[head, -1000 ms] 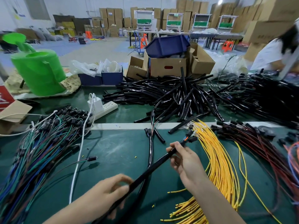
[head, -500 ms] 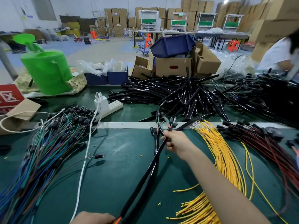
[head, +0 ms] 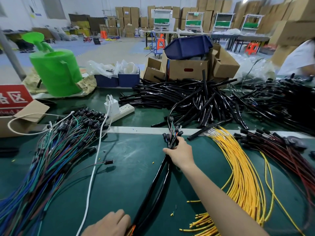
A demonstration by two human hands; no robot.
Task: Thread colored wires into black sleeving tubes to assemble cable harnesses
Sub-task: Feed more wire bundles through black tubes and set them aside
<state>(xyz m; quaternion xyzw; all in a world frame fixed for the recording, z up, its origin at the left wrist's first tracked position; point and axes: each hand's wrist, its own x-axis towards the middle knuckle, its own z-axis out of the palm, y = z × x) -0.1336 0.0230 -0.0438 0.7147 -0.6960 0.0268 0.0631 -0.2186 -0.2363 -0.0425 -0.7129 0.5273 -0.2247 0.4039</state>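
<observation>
Black sleeving tubes (head: pixel 158 178), long axis near-to-far, right hand (head: pixel 181 155) gripping far end

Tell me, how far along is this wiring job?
Early days. Done: a few sleeved harnesses with wires poking out. In hand: the right hand grips their far ends, left hand at the near ends. Left: the pile of empty tubes and loose yellow wires.

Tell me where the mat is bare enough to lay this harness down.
Bare mat, bar one stray wire, lies between the white cable and the sleeved harness the right hand grips. Crowded: blue-green wires left, yellow wires right, sleeving pile behind.
</observation>
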